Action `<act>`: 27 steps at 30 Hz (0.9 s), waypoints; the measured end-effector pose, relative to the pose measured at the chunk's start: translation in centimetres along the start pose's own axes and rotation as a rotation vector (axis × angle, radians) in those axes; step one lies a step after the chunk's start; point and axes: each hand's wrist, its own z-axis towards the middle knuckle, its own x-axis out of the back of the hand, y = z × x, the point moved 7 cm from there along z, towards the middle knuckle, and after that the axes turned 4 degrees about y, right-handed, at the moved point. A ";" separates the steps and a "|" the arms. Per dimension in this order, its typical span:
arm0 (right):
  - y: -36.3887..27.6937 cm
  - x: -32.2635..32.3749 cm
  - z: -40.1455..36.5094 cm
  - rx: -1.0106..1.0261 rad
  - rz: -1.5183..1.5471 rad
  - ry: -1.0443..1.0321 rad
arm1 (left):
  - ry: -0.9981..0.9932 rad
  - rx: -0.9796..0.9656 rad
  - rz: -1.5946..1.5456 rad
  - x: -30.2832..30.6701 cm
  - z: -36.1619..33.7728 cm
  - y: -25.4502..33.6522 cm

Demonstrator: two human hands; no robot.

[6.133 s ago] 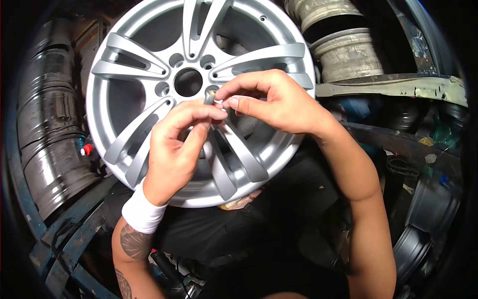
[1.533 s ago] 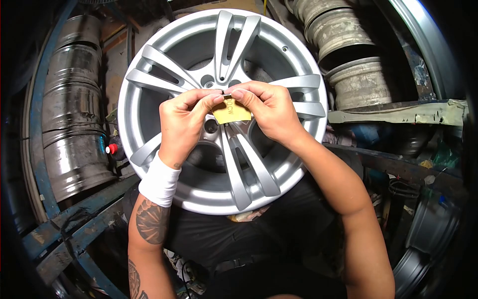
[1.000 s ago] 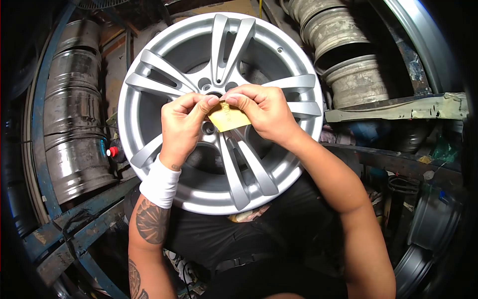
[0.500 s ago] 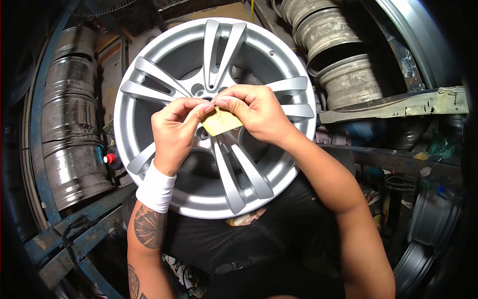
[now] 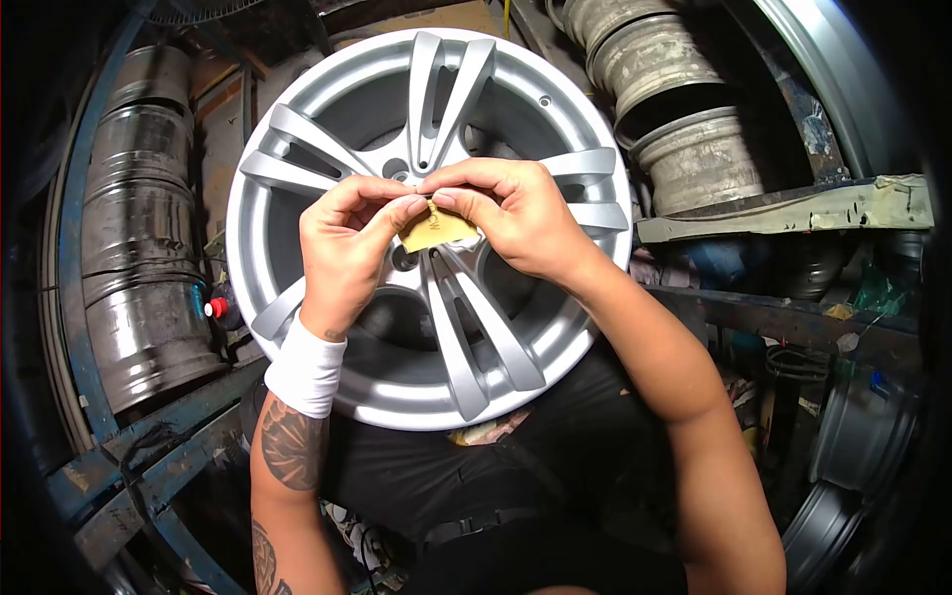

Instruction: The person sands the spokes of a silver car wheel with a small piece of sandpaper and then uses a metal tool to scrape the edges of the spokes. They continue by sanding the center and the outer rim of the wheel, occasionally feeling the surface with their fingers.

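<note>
Over the hub of a silver wheel rim, both hands pinch a small yellow paper with dark lettering on it. My left hand grips its upper left part between thumb and forefinger, a white band around the wrist. From the other side, my right hand pinches the upper right part. The fingertips of the two hands nearly meet at the top edge, which they cover. The paper's lower part hangs free above the spokes.
Stacked dark metallic rims stand at the left behind a blue metal frame. Dusty rims lie at the upper right, beside a rail with whitish covering. A red cap shows left of the wheel.
The paper has tilted, so it looks shorter and darker. My fingers have shifted slightly along its top edge. In the view, the rim sits a little higher.
</note>
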 end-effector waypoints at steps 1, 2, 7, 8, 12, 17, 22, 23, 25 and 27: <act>-0.1 -0.1 0.0 0.001 0.011 -0.002 | 0.004 0.013 -0.012 0.0 0.0 0.0; 0.2 -0.1 0.0 0.005 0.053 -0.007 | -0.015 0.013 -0.047 -0.1 0.1 -0.2; 1.2 -0.9 0.0 -0.078 0.272 -0.023 | -0.012 0.024 -0.143 0.1 0.0 -0.9; 1.4 -0.8 0.0 -0.102 0.175 -0.017 | -0.024 0.030 -0.151 0.1 0.0 -1.0; 0.7 -0.7 -0.5 -0.107 -0.064 0.052 | -0.046 0.070 -0.191 0.0 -0.1 -0.7; -0.3 -1.4 -0.6 0.072 0.064 0.128 | 0.020 0.223 -0.260 0.5 0.3 -1.3; 0.0 -1.7 -0.8 -0.009 0.035 0.088 | 0.013 0.107 -0.060 0.7 0.6 -0.9; 0.1 -1.9 -0.7 -0.018 0.062 0.086 | 0.013 0.107 -0.059 0.7 0.6 -0.8; 0.5 -2.0 -0.7 -0.038 0.114 0.083 | 0.011 0.107 -0.061 0.6 0.6 -0.3; 0.8 -1.8 -0.7 -0.070 0.035 0.067 | -0.009 0.104 -0.075 0.9 0.8 -0.8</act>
